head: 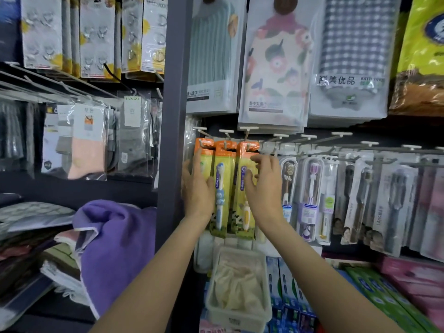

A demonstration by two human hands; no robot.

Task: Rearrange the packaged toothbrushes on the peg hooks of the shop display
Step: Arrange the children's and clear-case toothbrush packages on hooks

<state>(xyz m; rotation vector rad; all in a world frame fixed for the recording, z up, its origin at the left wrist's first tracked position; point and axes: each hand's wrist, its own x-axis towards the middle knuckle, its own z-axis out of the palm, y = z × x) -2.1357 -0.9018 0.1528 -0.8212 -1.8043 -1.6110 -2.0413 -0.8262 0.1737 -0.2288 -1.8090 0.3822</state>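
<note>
Three orange-topped children's toothbrush packs hang side by side on peg hooks [225, 134]. My left hand [198, 188] lies flat against the left pack [204, 152], fingers straight and pointing up. The middle pack [224, 179] shows a blue brush and hangs free between my hands. My right hand [263, 186] touches the right pack [242, 188], its fingers loosely bent over the pack's right edge near the top. Further right, rows of clear and white adult toothbrush packs [310, 195] hang on more pegs.
Bagged towels [276, 68] hang above the pegs. A grey upright post [171, 116] stands just left of my left hand, with socks [89, 140] beyond it. Below are a clear tub of cloths [240, 284], boxed toothpaste [384, 292] and a purple towel [115, 248].
</note>
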